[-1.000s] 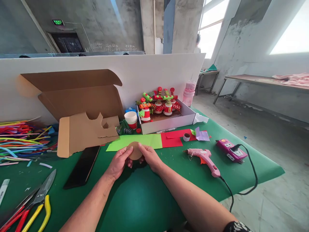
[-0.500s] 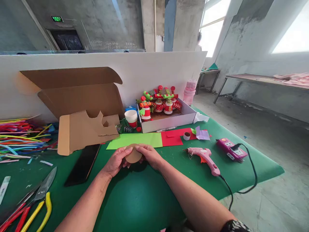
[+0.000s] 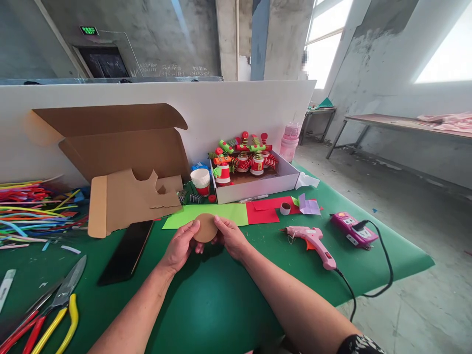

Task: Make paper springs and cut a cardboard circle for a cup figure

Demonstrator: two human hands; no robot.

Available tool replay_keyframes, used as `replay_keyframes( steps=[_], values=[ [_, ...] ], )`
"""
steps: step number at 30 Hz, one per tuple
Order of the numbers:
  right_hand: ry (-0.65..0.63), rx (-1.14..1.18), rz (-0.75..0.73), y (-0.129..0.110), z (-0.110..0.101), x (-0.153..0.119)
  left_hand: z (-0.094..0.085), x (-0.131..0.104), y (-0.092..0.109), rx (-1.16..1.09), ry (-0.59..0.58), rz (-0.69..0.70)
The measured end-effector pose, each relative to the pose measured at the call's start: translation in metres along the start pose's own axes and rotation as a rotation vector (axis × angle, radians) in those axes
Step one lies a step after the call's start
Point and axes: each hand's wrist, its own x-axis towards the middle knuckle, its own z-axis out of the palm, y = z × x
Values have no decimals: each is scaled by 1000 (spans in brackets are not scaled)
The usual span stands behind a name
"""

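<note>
A: ok so what's in the hands?
B: flat brown cardboard disc point(image 3: 205, 229), smooth round edge, no print I can see. It's just below mid-frame, left hand point(image 3: 182, 244) and right hand point(image 3: 231, 238) both pinching its sides.
A: any writing?
B: green sign point(image 3: 89, 30) upper left seems to say EXIT. Wall scribbles point(image 3: 169, 70), upper left too, are unreadable tbh.

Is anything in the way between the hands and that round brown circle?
No, nothing that I can see is in the way. The left hand and the right hand are both holding the brown circle by its edges, over the green table.
</note>
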Motion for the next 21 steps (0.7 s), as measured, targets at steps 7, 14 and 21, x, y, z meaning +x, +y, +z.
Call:
replay_keyframes(
  steps=[7, 14, 21],
  values=[
    [-124, -47, 68, -3, -5, -1, -14, 4, 1, 67, -57, -64],
    [-104, 48, 45, -2, -1, -3, -13, 4, 1, 68, -10, 39],
    [-63, -44, 39, 0, 0, -2, -11, 2, 3, 191, -16, 65]
  ],
)
